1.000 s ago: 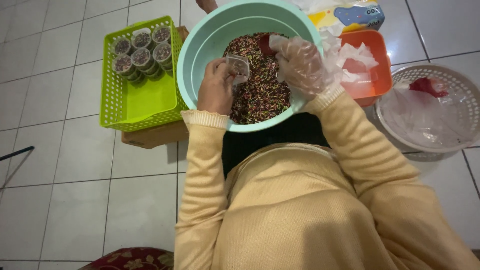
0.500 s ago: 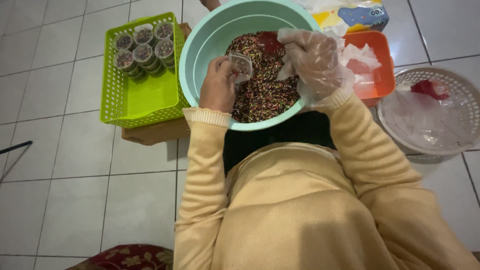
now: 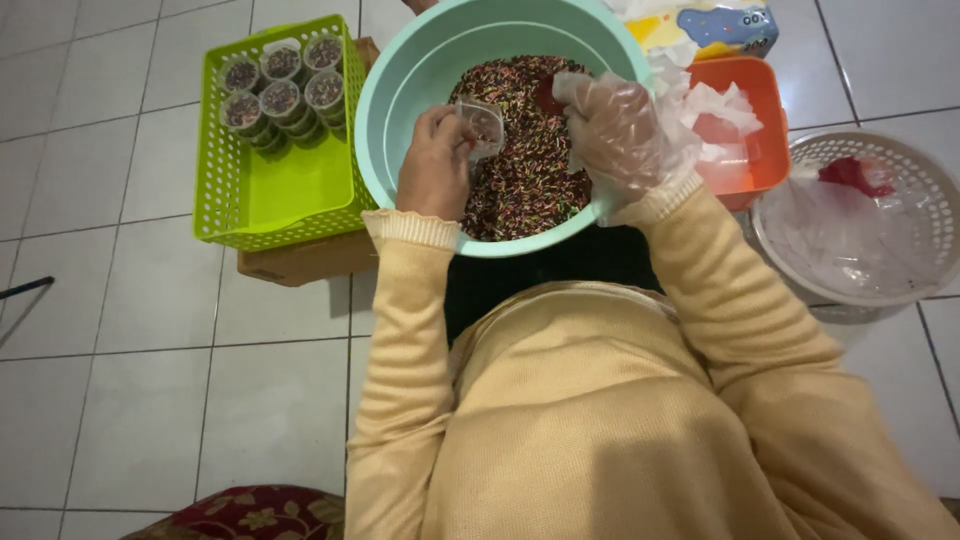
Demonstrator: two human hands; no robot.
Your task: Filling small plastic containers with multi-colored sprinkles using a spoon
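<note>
Sprinkles (image 3: 520, 150) in many colours fill the bottom of a big mint green bowl (image 3: 400, 90). The left hand (image 3: 435, 165) is bare. It pinches a small clear cup (image 3: 482, 125) between thumb and fingers and holds it tilted over the sprinkles, inside the bowl. The right hand (image 3: 615, 130) wears a thin clear plastic glove. Its fingers curl over a small red scoop (image 3: 548, 97) that pokes out just above the sprinkles, close to the cup. Both arms are in soft cream sleeves.

To the left of the bowl sits a bright green basket (image 3: 290, 190), touching the bowl's rim. In its far corner stand small cups with lids (image 3: 280, 85), packed close together and full of sprinkles. The basket rests on a brown box (image 3: 300, 260). To the right of the bowl is an orange tray (image 3: 750, 120) with clear lids in it. Behind it lies a packet of tissues (image 3: 710, 25). Farther right is a round white basket (image 3: 930, 170) with a plastic bag (image 3: 840, 230) and something red inside. All of it sits on a floor of pale tiles (image 3: 120, 330).
</note>
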